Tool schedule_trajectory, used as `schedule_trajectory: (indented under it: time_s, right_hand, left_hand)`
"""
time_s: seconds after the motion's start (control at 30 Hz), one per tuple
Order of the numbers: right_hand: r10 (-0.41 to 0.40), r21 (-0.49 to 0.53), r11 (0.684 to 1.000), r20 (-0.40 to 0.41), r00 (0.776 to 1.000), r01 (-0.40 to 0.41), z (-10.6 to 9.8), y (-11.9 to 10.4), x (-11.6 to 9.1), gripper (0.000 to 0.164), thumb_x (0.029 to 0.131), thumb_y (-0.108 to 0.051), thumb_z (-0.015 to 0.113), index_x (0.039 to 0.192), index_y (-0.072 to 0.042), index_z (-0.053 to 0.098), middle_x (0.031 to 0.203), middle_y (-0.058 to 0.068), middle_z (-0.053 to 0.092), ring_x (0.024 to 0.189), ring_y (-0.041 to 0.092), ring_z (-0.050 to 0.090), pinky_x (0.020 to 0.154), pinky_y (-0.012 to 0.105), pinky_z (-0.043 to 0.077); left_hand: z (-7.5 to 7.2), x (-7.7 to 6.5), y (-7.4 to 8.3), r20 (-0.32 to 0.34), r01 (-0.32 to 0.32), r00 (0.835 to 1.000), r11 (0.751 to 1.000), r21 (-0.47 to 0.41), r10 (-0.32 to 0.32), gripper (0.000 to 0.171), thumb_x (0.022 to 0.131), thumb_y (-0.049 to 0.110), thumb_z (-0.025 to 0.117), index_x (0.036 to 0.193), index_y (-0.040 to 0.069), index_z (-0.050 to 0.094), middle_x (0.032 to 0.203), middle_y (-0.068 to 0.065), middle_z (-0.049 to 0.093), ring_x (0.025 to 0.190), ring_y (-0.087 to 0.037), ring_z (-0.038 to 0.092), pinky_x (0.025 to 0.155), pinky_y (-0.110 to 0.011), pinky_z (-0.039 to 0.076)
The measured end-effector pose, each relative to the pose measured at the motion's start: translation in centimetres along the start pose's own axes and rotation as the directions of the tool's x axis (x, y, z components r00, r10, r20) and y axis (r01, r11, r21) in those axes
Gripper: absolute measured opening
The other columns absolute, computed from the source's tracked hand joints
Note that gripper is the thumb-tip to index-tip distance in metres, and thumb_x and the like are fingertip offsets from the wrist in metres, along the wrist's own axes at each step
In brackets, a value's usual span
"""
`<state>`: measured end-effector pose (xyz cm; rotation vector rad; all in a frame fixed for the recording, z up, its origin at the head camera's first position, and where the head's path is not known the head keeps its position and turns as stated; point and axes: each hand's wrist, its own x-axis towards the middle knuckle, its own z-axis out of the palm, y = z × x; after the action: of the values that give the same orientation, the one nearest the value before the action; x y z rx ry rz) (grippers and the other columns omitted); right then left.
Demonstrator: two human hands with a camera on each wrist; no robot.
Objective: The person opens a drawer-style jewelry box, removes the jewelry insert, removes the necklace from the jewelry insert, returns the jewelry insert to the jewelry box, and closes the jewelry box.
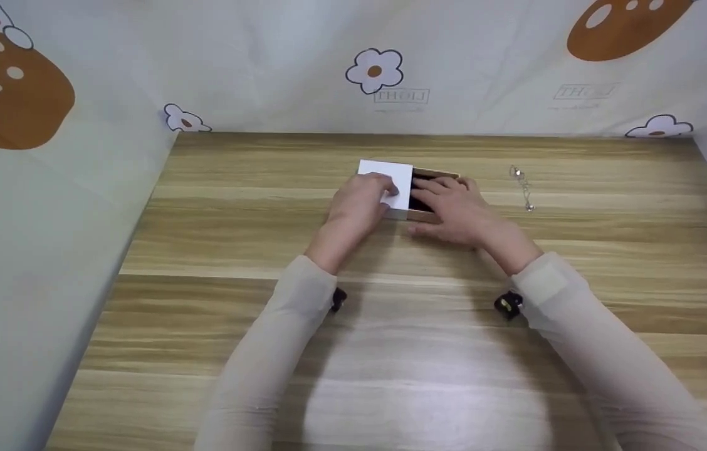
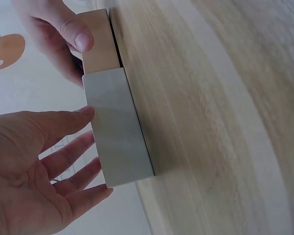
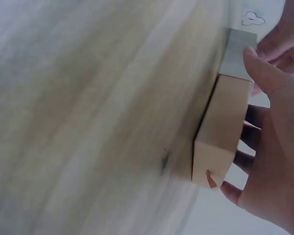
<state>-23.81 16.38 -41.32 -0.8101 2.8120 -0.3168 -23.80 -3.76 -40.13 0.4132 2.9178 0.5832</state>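
A small slide-out box lies on the table, its white sleeve (image 1: pixel 400 199) at the left and its tan drawer (image 3: pixel 224 115) partly out to the right. The drawer's inside is dark. My left hand (image 1: pixel 358 199) rests on the sleeve, fingertips on its top and thumb at the near top edge (image 2: pixel 90 115). Over the drawer's opening lies my right hand (image 1: pixel 457 210), its fingers extended into it and its thumb along the near wall. The fingers hide most of the drawer's inside. A small tan pull tab (image 3: pixel 211 179) shows on the drawer's end.
A thin silvery chain with small shiny pieces (image 1: pixel 524 188) lies on the wooden table (image 1: pixel 253 326), to the right of the box. Behind the table hangs a pale curtain (image 1: pixel 266 69) printed with flowers and brown spotted shapes.
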Motion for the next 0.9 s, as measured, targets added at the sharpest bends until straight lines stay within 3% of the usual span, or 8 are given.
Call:
schedule_trajectory:
  time_s: [0.23,0.47,0.63,0.73,0.9]
  right_hand:
    - [0.043,0.154,0.988,-0.178,0.983,-0.016,-1.0,1.5,-0.5,0.041,0.102,-0.029,0.054,0.135,-0.006,0.060,0.149,0.017,0.051,0.139,0.040,0.042,0.117,0.057,0.031]
    - [0.042,0.118,0.992,-0.068,0.997,-0.034,-0.7,2.2,-1.3,0.047,0.099,-0.037,0.059,0.138,-0.010,0.058,0.154,0.014,0.046,0.144,0.042,0.035,0.112,0.070,0.027]
    - [0.059,0.108,0.993,-0.145,0.988,-0.044,-0.8,2.1,-1.7,0.041,0.094,-0.039,0.064,0.124,-0.010,0.068,0.139,0.013,0.060,0.135,0.037,0.044,0.108,0.066,0.034]
    - [0.053,0.078,0.996,-0.141,0.989,-0.042,-0.8,2.2,-2.0,0.036,0.093,-0.038,0.065,0.116,-0.011,0.072,0.128,0.012,0.065,0.130,0.035,0.047,0.107,0.066,0.035]
    - [0.068,0.108,0.993,-0.156,0.985,-0.052,-0.7,2.5,-2.2,0.033,0.094,-0.035,0.065,0.116,-0.011,0.071,0.132,0.013,0.061,0.132,0.036,0.045,0.110,0.065,0.032]
  left_hand:
    - [0.0,0.2,0.0,-0.007,-0.010,1.000,1.000,-0.019,0.010,0.028,0.091,0.009,0.068,0.117,0.019,0.072,0.133,0.001,0.066,0.128,-0.023,0.058,0.103,-0.037,0.050]
    - [0.1,0.1,-0.1,-0.006,-0.016,1.000,1.000,-0.022,0.016,0.028,0.091,0.007,0.068,0.117,0.017,0.072,0.133,-0.001,0.066,0.129,-0.023,0.057,0.105,-0.037,0.049]
    - [0.1,0.0,0.0,-0.006,-0.015,1.000,1.000,-0.017,0.015,0.028,0.092,0.008,0.068,0.118,0.016,0.072,0.132,-0.002,0.067,0.129,-0.024,0.057,0.107,-0.036,0.048]
    - [0.1,0.0,-0.1,-0.003,-0.014,1.000,1.000,-0.007,0.014,0.027,0.092,0.009,0.068,0.118,0.016,0.072,0.132,-0.002,0.066,0.129,-0.023,0.057,0.108,-0.036,0.047]
    - [0.1,0.1,-0.1,-0.003,-0.019,1.000,1.000,-0.008,0.019,0.026,0.093,0.009,0.068,0.117,0.016,0.072,0.132,-0.002,0.067,0.129,-0.023,0.057,0.109,-0.036,0.047]
